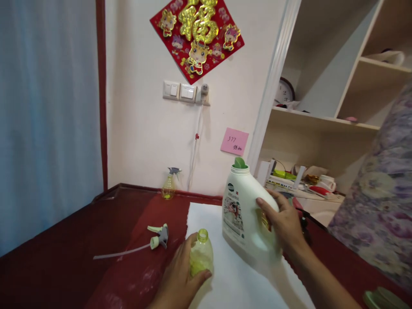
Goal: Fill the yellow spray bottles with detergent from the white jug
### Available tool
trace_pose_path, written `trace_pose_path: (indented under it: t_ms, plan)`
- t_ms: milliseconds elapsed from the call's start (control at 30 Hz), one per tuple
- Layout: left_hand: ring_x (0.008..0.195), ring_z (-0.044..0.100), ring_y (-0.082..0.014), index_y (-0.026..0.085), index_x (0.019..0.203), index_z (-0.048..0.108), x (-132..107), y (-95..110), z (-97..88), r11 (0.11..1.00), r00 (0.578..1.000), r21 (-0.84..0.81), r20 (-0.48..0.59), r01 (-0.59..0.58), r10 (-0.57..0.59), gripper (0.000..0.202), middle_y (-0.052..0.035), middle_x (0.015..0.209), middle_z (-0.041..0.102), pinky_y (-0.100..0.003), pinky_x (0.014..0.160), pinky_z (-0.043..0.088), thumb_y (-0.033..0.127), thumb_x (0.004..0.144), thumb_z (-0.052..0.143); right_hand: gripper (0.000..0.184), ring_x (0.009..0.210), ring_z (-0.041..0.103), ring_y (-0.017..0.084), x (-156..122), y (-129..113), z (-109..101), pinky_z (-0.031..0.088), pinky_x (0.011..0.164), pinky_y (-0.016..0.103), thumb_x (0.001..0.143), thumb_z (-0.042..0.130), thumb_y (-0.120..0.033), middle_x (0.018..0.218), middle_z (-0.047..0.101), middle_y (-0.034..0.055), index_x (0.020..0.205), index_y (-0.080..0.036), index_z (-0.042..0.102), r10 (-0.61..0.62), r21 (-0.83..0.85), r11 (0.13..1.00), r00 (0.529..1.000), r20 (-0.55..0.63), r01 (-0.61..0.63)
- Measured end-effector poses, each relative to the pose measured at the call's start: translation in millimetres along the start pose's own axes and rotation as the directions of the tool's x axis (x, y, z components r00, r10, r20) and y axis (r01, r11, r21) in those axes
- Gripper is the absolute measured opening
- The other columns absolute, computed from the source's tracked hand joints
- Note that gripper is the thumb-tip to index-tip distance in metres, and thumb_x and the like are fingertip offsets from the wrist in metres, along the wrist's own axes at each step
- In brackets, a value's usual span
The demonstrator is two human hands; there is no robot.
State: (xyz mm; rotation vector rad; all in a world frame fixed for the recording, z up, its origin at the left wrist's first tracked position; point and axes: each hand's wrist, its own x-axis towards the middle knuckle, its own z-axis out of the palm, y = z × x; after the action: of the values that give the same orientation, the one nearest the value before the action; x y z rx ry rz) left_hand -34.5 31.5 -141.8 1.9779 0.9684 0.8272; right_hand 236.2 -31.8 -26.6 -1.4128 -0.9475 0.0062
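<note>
My left hand [183, 272] is wrapped around a small see-through yellow-green spray bottle [203, 253], which has its top off and an open neck. Through its side I make out some yellowish tint low down. With my right hand [283, 219] I grip the handle of a large white detergent jug [246, 210], its cap off and a green spout showing at the mouth. The jug stands to the right of the bottle, slightly tilted, and I cannot tell whether its base touches the white sheet [222, 281]. A trigger spray head [159, 238] with a long tube lies left of the bottle.
A second yellow spray bottle [168, 186] with its grey trigger stands by the wall on the dark red table [48, 227]. A green object [383, 298], perhaps a cap, lies at the lower right. Shelves [322, 116] and a floral cloth [376, 189] are on the right.
</note>
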Motion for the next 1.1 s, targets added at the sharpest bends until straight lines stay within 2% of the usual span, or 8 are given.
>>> trace_pose_path:
  t_ms: [133,300,367,467,600,800,933,1100]
  plan:
    - [0.144,0.039,-0.0305,0.017,0.149,0.036,-2.4,5.8,-1.4,1.000,0.999,-0.004,0.021,0.028,-0.028,0.078,-0.0160,0.156,0.044,-0.046,0.120,0.028,0.031,0.076,0.061,0.063,0.071,0.067,0.023,-9.0,-34.0,-34.6,0.053,0.057,0.030,0.068,0.078,-0.063,0.091,0.072,0.0048,0.115,-0.023,0.066,0.009,-0.166,0.986,0.991,0.137,0.014]
    - [0.142,0.042,-0.0292,0.017,0.146,0.040,-3.2,7.5,-0.7,1.000,1.000,-0.003,0.012,0.001,-0.001,0.076,-0.0149,0.153,0.048,-0.043,0.119,0.030,0.028,0.076,0.065,0.051,0.091,0.072,0.028,-28.2,-54.8,-62.4,0.060,0.070,0.032,0.071,0.074,-0.064,0.106,0.076,0.0054,0.105,-0.027,0.071,-0.139,-0.405,0.874,0.938,0.318,0.267]
    - [0.141,0.043,-0.0297,0.018,0.146,0.041,-3.7,8.0,-0.7,1.000,1.000,-0.006,0.006,-0.003,0.003,0.075,-0.0150,0.152,0.049,-0.044,0.118,0.031,0.027,0.075,0.065,0.050,0.088,0.074,0.027,-34.1,-59.2,-69.2,0.062,0.070,0.032,0.072,0.075,-0.063,0.106,0.077,0.0051,0.106,-0.027,0.073,-0.209,-0.427,0.822,0.898,0.388,0.376]
    - [0.140,0.043,-0.0309,0.019,0.145,0.041,-4.3,6.7,-0.2,0.999,1.000,-0.023,-0.004,-0.024,0.024,0.074,-0.0154,0.151,0.050,-0.046,0.117,0.032,0.027,0.076,0.066,0.047,0.076,0.077,0.025,-40.3,-65.6,-75.3,0.062,0.057,0.028,0.076,0.074,-0.060,0.100,0.079,0.0051,0.109,-0.027,0.073,-0.282,-0.430,0.750,0.831,0.479,0.503]
    - [0.140,0.043,-0.0315,0.020,0.146,0.041,-3.7,2.7,1.5,0.998,0.998,-0.039,-0.021,-0.057,0.056,0.074,-0.0154,0.151,0.049,-0.048,0.116,0.033,0.028,0.077,0.068,0.044,0.081,0.078,0.025,-44.2,-70.2,-77.4,0.063,0.058,0.026,0.083,0.070,-0.058,0.107,0.078,0.0037,0.115,-0.028,0.070,-0.406,-0.400,0.623,0.715,0.569,0.673]
    - [0.137,0.046,-0.0320,0.020,0.145,0.042,-1.6,4.1,1.5,0.997,0.997,-0.042,-0.028,-0.072,0.071,0.074,-0.0157,0.149,0.052,-0.049,0.115,0.035,0.025,0.076,0.069,0.044,0.069,0.076,0.020,-44.2,-69.4,-77.0,0.060,0.053,0.025,0.083,0.071,-0.062,0.094,0.079,-0.0017,0.115,-0.034,0.065,-0.490,-0.407,0.451,0.601,0.631,0.794]
    - [0.138,0.045,-0.0319,0.020,0.146,0.042,-1.9,4.1,2.0,0.996,0.997,-0.046,-0.027,-0.074,0.073,0.075,-0.0156,0.150,0.051,-0.049,0.116,0.034,0.025,0.076,0.069,0.043,0.067,0.075,0.019,-45.2,-67.9,-78.2,0.060,0.052,0.024,0.085,0.068,-0.063,0.095,0.079,-0.0008,0.116,-0.033,0.064,-0.486,-0.405,0.453,0.600,0.635,0.795]
    - [0.139,0.044,-0.0322,0.020,0.146,0.042,-3.6,4.6,0.9,0.997,0.998,-0.042,-0.026,-0.057,0.056,0.075,-0.0154,0.151,0.050,-0.049,0.116,0.033,0.026,0.076,0.069,0.041,0.068,0.076,0.020,-48.0,-61.1,-80.4,0.061,0.051,0.022,0.084,0.070,-0.060,0.095,0.079,-0.0008,0.113,-0.032,0.067,-0.445,-0.407,0.548,0.667,0.598,0.731]
